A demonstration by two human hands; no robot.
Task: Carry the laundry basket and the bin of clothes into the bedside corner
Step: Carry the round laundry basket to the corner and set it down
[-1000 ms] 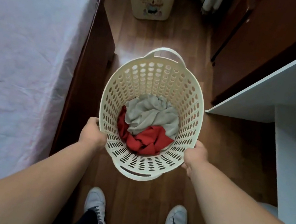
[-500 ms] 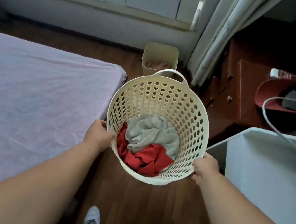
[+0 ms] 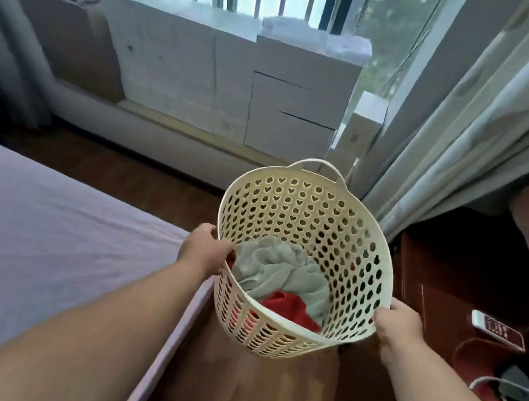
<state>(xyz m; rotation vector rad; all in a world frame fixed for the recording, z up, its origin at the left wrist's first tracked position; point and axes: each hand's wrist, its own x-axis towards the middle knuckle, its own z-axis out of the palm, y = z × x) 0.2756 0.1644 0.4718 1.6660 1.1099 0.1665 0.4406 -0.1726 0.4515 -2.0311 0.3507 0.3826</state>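
Observation:
I hold a cream plastic laundry basket [image 3: 316,215] with heart-shaped holes off the floor, tilted toward me, in the middle of the head view. Inside it lie a grey cloth [image 3: 280,268] and a red cloth [image 3: 287,308]. My left hand [image 3: 205,248] grips the basket's left rim. My right hand [image 3: 397,323] grips its right rim. The basket hangs over the gap between the bed and the dark wooden furniture. The beige bin of clothes is out of sight, hidden behind the basket or outside the frame.
A bed with a lilac sheet [image 3: 40,251] fills the left. White boxes [image 3: 239,85] line the wall under a barred window. A pale curtain [image 3: 468,128] hangs at right above a dark wooden cabinet [image 3: 434,279] with a remote [image 3: 497,329] and cables. Wood floor [image 3: 244,387] lies below.
My view has tilted up from the floor to the window wall. The basket has moved forward between bed and cabinet, still in both hands. The beige bin has dropped out of sight.

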